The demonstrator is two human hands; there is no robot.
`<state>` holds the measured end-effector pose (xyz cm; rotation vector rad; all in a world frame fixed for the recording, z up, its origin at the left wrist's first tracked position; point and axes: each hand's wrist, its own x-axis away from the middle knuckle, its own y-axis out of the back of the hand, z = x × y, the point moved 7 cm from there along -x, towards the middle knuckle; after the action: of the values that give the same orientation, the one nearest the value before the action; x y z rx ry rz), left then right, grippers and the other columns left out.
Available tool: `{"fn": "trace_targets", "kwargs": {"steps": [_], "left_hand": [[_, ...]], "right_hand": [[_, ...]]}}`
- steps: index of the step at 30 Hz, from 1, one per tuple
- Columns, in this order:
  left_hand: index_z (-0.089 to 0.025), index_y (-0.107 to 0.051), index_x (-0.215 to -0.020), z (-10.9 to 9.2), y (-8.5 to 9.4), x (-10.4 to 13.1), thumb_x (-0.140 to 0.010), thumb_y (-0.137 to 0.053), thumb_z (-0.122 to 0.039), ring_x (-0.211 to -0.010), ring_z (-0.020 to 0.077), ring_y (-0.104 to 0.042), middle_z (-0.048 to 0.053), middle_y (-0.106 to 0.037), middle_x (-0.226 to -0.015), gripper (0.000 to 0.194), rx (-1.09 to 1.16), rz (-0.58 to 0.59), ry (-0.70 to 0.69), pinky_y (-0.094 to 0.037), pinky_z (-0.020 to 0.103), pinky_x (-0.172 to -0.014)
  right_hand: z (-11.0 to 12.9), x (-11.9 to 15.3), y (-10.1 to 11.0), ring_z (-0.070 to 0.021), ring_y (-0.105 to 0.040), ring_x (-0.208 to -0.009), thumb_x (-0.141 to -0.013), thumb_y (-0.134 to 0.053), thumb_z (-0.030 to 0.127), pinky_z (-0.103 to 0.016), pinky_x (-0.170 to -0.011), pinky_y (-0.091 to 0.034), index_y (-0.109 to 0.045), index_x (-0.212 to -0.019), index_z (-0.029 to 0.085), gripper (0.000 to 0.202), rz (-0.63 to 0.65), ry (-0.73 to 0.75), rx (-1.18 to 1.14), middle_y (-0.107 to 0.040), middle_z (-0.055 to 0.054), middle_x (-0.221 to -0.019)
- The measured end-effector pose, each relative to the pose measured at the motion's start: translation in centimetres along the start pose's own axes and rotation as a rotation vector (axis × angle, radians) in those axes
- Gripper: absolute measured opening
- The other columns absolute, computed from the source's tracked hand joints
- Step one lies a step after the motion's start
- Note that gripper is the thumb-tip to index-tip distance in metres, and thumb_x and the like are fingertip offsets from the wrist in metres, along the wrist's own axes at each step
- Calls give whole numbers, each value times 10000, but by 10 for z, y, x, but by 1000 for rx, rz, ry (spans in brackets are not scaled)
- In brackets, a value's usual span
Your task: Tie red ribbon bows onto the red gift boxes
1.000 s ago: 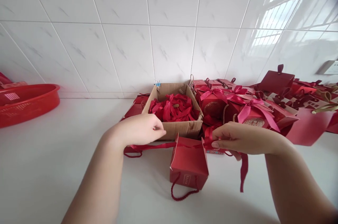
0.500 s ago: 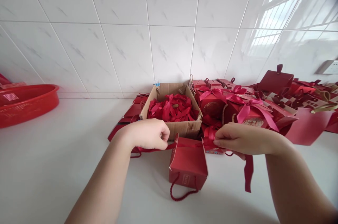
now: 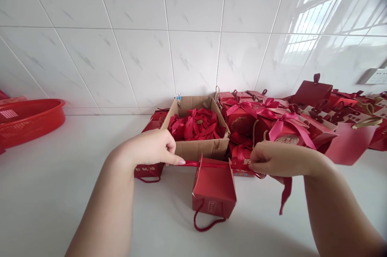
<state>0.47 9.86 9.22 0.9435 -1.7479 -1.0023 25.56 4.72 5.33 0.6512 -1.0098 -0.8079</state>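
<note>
A small red gift box (image 3: 213,186) with a red rope handle (image 3: 209,224) hanging at its front stands on the white counter. Across its upper part runs a red ribbon (image 3: 214,164), drawn out level to both sides. My left hand (image 3: 155,148) pinches the ribbon left of the box, thumb pointing right. On the other side, my right hand (image 3: 269,160) is closed on the ribbon, and a loose tail (image 3: 286,194) dangles below it. Whether the ribbon is threaded through the box top I cannot tell.
Behind the gift box stands an open cardboard box (image 3: 208,149) full of red ribbons (image 3: 196,124). Several finished boxes with bows (image 3: 286,128) crowd the right. Another red box (image 3: 149,170) sits behind my left hand. A red plastic basket (image 3: 33,120) is at far left, against the tiled wall (image 3: 139,63).
My left hand has moved left along the ribbon, its thumb now stretched toward the box. My right hand has shifted slightly right. The ribbon looks narrower and straighter, and its right tail has swung.
</note>
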Motion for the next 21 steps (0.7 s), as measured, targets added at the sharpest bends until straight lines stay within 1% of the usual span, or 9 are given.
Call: {"fn": "trace_targets", "kwargs": {"steps": [4,7,10,12,14,17,21], "left_hand": [[-206,-400,-532,1,-6,-5,-622,-649,-490,-445,110,-269,-27,-347,-505,388,-48,18,45,-172,263,-433],[-208,-366,-531,-1,-12,-9,-620,-630,-452,-443,112,-262,-32,-317,-511,371,-74,22,53,-177,272,-448],[-208,-356,-520,-4,-16,-12,-617,-610,-389,-436,111,-252,-34,-301,-503,327,-98,-1,43,-165,283,-469],[-209,-343,-516,-6,-15,-11,-610,-611,-368,-429,110,-241,-37,-292,-495,325,-94,-17,38,-157,285,-475],[-210,-306,-521,-6,-13,-8,-605,-624,-373,-423,104,-212,-44,-261,-494,367,-70,-14,42,-148,283,-469],[-211,-279,-542,-2,-8,-1,-616,-638,-401,-414,92,-175,-50,-238,-501,413,-21,-2,65,-127,277,-450],[-209,-280,-554,5,-3,3,-630,-641,-433,-414,89,-175,-49,-240,-509,431,2,-14,84,-118,267,-433]], "right_hand": [[2,-2,-2,-111,-443,-434,-790,-482,291,-240,-470,-330,-539,-615,167,222,15,23,31,-532,2,-457],[4,-5,-4,-109,-450,-434,-783,-475,291,-237,-469,-338,-543,-622,166,214,22,35,59,-550,0,-474],[7,-8,-7,-111,-463,-419,-792,-455,296,-241,-476,-362,-534,-623,168,226,46,46,80,-528,7,-445],[9,-9,-9,-111,-473,-408,-796,-446,294,-241,-482,-381,-526,-626,170,225,66,53,81,-511,15,-426],[10,-8,-8,-108,-464,-399,-799,-443,302,-236,-464,-378,-521,-633,172,225,68,45,83,-518,15,-434],[9,-5,-6,-104,-453,-408,-810,-435,318,-222,-436,-364,-520,-650,175,231,58,23,74,-540,11,-456],[9,-4,-5,-104,-444,-417,-818,-430,322,-217,-429,-361,-520,-659,177,233,52,30,62,-538,11,-453]]}}
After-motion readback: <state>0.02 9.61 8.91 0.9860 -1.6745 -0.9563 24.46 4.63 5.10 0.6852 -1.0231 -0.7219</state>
